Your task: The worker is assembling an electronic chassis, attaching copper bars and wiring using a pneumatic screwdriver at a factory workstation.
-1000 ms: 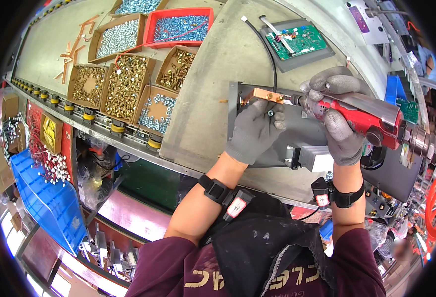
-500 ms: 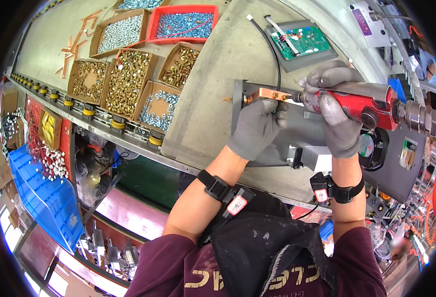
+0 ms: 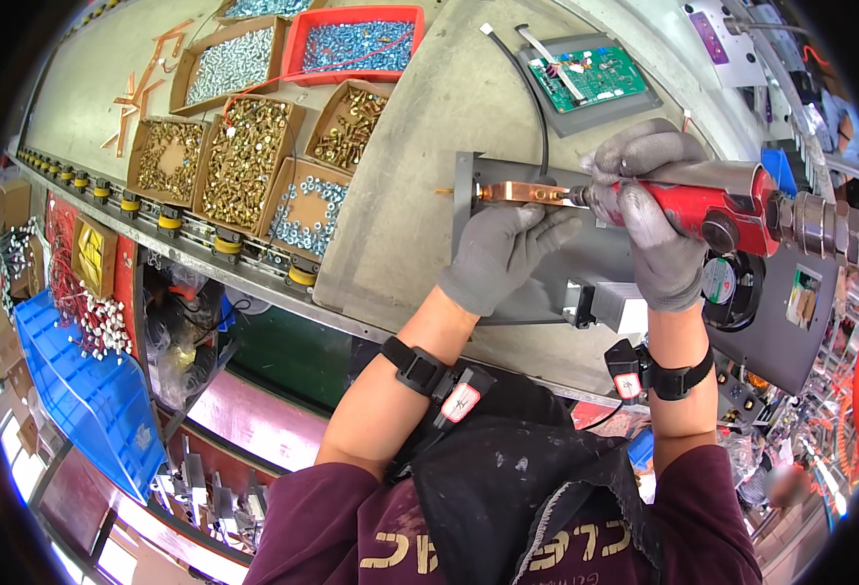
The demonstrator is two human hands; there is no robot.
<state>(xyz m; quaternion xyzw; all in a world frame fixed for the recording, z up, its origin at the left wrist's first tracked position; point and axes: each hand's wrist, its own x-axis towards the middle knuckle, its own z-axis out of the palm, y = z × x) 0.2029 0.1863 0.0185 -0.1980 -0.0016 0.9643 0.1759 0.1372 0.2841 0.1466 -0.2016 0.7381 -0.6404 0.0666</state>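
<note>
- Left hand (image 3: 498, 252) is showing straighter fingers now; a second ago they were curling beneath the copper bar (image 3: 517, 192).
- Red power driver (image 3: 717, 200) is sitting more level than a second ago, when its rear was dipping lower.
- Right hand (image 3: 659, 239) is grasping the driver, fingers wrapping over its front, thumb lying along the near side.
- Left hand's thumb is resting along the bar's near edge; cannot tell whether it is pinching anything.
- Both hands are wearing grey gloves; black straps are circling both forearms.
- Copper bar is lying across the upper part of the grey metal chassis (image 3: 595, 255), just ahead of the left hand, its right end meeting the driver's tip.
- Black cable (image 3: 530, 97) is running from the bar's far side up the bench (image 3: 390, 205).
- Green circuit board (image 3: 610, 76) is resting on a dark plate (image 3: 576, 127) beyond the driver.
- Black fan (image 3: 741, 292) is showing right of the right hand; silver block (image 3: 620, 307) is standing between the wrists.
- Cardboard boxes (image 3: 308, 209) are holding brass-coloured screws (image 3: 244, 161) and silvery nuts, left of the work.
- Red bin (image 3: 351, 78) is sitting behind them, holding bluish fasteners.
</note>
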